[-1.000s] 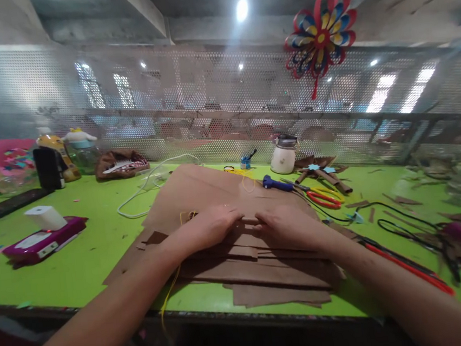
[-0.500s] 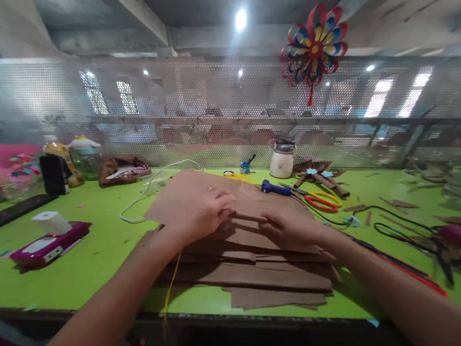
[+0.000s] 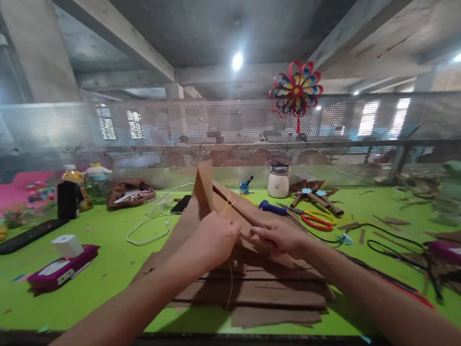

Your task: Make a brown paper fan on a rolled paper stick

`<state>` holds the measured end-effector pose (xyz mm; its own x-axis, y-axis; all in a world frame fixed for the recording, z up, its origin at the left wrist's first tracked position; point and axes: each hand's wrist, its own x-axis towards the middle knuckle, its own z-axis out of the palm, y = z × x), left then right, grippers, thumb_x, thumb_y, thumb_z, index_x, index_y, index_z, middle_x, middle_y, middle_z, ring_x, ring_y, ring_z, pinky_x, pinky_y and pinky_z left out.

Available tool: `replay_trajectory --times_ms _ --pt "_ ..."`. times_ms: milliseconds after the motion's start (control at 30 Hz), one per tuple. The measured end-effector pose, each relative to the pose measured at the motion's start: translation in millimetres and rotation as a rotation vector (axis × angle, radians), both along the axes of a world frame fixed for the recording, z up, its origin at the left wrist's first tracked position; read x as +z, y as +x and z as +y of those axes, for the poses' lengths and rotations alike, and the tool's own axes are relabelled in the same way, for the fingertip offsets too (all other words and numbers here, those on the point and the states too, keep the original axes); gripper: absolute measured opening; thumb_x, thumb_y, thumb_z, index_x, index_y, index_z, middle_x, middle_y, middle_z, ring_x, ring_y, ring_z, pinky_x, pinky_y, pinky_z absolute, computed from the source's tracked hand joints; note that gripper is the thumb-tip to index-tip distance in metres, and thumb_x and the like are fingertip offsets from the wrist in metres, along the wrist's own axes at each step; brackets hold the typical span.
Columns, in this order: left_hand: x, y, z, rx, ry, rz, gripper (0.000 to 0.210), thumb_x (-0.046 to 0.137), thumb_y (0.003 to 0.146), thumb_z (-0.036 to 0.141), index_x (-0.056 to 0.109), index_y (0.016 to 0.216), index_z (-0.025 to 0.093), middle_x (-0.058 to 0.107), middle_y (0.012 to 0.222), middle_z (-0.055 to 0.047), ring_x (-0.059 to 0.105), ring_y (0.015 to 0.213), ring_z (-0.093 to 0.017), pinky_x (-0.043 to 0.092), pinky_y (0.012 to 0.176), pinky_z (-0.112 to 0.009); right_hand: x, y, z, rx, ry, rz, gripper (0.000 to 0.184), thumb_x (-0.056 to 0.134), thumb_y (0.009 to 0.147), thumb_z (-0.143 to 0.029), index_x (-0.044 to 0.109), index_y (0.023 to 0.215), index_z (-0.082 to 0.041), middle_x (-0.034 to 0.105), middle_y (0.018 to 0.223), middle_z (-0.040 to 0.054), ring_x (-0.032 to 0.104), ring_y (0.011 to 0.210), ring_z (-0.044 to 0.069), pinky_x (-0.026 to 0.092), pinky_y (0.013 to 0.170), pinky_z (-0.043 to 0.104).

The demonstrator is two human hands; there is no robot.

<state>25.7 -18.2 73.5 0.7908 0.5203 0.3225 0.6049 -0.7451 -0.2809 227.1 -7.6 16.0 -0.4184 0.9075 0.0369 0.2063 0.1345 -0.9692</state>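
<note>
My left hand (image 3: 219, 236) is closed at the bottom of a folded sheet of brown paper (image 3: 204, 189), which stands up behind it. A thin yellow string (image 3: 232, 281) hangs down beside this hand. My right hand (image 3: 279, 238) pinches the near end of a narrow brown paper strip (image 3: 236, 211), apparently rolled or folded, that slants away to the upper left. Both hands are close together over a stack of brown paper (image 3: 277, 297) near the table's front edge. What lies inside my left fingers is partly hidden.
On the green table (image 3: 114, 282) are a purple power strip (image 3: 64, 268) with a white charger, a blue-handled tool (image 3: 272, 208), scissors (image 3: 319, 220), a white jar (image 3: 278, 182), and black cables (image 3: 392, 247). A perforated metal screen (image 3: 227, 140) stands behind.
The brown sheet, flatter before, now stands up folded. The strip has swung from nearly level to a steep slant. The camera view has tilted upward.
</note>
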Motion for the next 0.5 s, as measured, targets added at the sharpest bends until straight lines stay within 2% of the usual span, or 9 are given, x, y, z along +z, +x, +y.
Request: replay_trajectory --times_ms 100,267,400,500 --pt "-12.6 -10.9 -0.6 0.195 -0.034 0.105 0.019 0.048 0.075 0.010 0.064 0.085 0.010 0.068 0.070 -0.014 0.064 0.061 -0.025 0.047 0.056 -0.035 -5.5 -0.2 -4.1 0.060 -0.077 0.068 0.038 0.053 0.079 -0.052 0.056 0.089 -0.015 0.031 0.048 -0.0098 0.020 0.038 0.004 0.014 0.036 0.017" --pt "-31.7 -19.2 4.7 0.346 -0.089 0.099 0.022 0.047 0.075 0.010 0.069 0.077 0.009 0.069 0.074 -0.018 0.065 0.066 -0.028 0.046 0.057 -0.035 -3.2 2.9 -7.3 0.122 -0.011 0.147 0.037 0.051 0.083 -0.047 0.055 0.099 -0.014 0.031 0.049 -0.0096 0.021 0.040 0.004 0.014 0.037 0.017" --pt "-39.8 -20.5 13.4 0.420 -0.121 0.095 0.026 0.050 0.077 0.022 0.071 0.070 0.008 0.068 0.069 -0.021 0.065 0.064 -0.030 0.045 0.057 -0.037 -8.2 13.4 3.0 -0.015 0.108 0.040 0.040 0.053 0.081 -0.049 0.056 0.098 -0.013 0.036 0.048 -0.0086 0.028 0.039 0.005 0.021 0.038 0.017" --pt "-33.4 -26.2 17.4 0.437 -0.175 0.018 0.037 0.047 0.080 0.037 0.071 0.071 0.010 0.068 0.071 -0.020 0.065 0.065 -0.028 0.045 0.059 -0.035 -16.0 27.3 14.6 -0.127 0.119 0.090 0.040 0.056 0.078 -0.049 0.057 0.094 -0.013 0.037 0.046 -0.0083 0.027 0.039 0.005 0.019 0.037 0.018"
